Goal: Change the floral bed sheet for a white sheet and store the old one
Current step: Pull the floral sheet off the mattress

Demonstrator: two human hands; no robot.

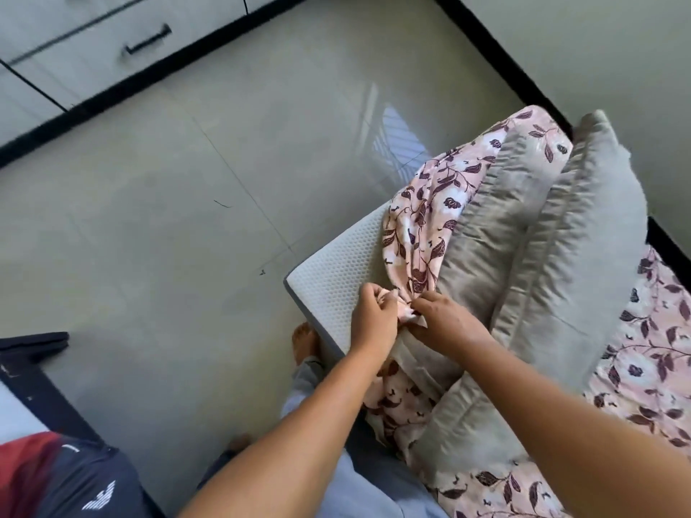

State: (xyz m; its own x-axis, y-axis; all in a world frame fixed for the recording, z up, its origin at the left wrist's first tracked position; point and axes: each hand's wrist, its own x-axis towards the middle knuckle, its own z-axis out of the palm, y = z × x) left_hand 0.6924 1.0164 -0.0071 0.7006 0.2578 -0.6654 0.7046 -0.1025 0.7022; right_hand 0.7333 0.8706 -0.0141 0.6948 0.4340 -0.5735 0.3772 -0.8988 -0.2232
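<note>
Bedroom in a home. Bare mattress (334,293) corner under the fingers (368,293); floral sheet (430,218) bunched just beyond them; grey pillows (497,226) stacked to their right. Glossy tiled floor (187,237) to their left. White drawers (112,39) with a dark handle far beyond, above black skirting.

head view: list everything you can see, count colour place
sheet: 1, pink with dark flowers, on bed, corner bunched above mattress
mattress: 1, white, bare corner left of pillows
pillows: 2, beige, lying on sheet
drawers: white, black handle, top left
floor: pale tiles, centre
garment: 1, red and dark, bottom left
feet: 2, bare, beside mattress
left hand: grips sheet corner
right hand: pinches sheet corner
</note>
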